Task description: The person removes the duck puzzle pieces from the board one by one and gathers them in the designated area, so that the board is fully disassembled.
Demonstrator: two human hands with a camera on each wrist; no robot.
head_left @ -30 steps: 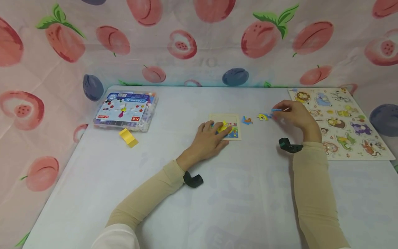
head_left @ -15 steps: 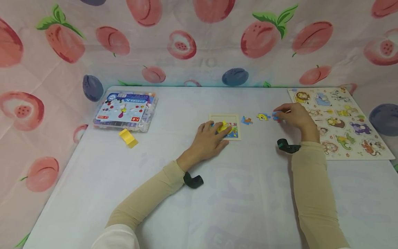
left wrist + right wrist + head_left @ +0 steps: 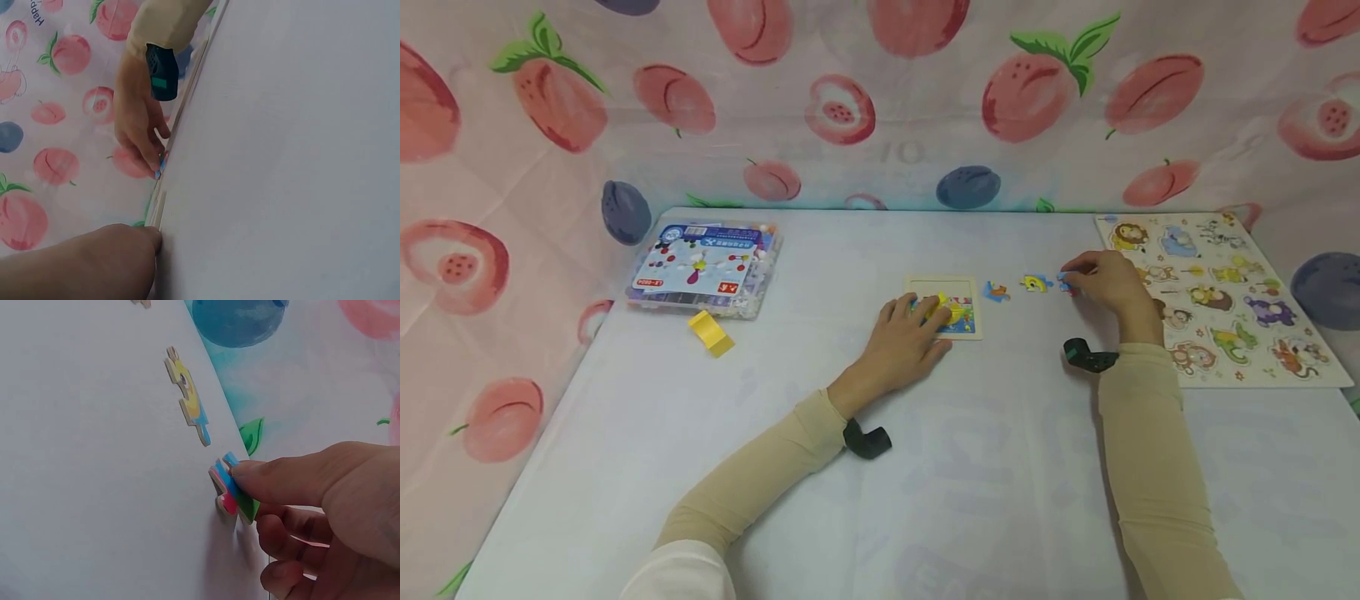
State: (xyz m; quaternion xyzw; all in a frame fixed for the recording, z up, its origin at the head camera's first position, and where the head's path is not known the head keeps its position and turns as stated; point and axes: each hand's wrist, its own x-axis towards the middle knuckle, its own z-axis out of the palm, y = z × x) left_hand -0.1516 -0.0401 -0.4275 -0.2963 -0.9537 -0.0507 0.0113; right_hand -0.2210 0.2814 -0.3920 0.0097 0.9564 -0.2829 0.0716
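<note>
Watching from afar, I see the right hand (image 3: 1108, 279) pinching a blue, green and pink puzzle piece (image 3: 232, 487) between thumb and fingers, just beside a yellow piece (image 3: 189, 394) on the white table (image 3: 985, 467). A blue-and-orange piece (image 3: 997, 291) lies near the puzzle frame (image 3: 940, 287), where my left hand (image 3: 898, 342) rests with its fingers loose and spread. An animal board (image 3: 1243, 287) lies partly behind the right hand; a clear case (image 3: 700, 262) sits well apart, a folded yellow object (image 3: 710, 333) just beside it

Labelled plastic box (image 3: 700, 265), bent yellow piece (image 3: 711, 334) just beside it, animal-picture board (image 3: 1259, 367), fruit-patterned cloth (image 3: 917, 104) behind.
</note>
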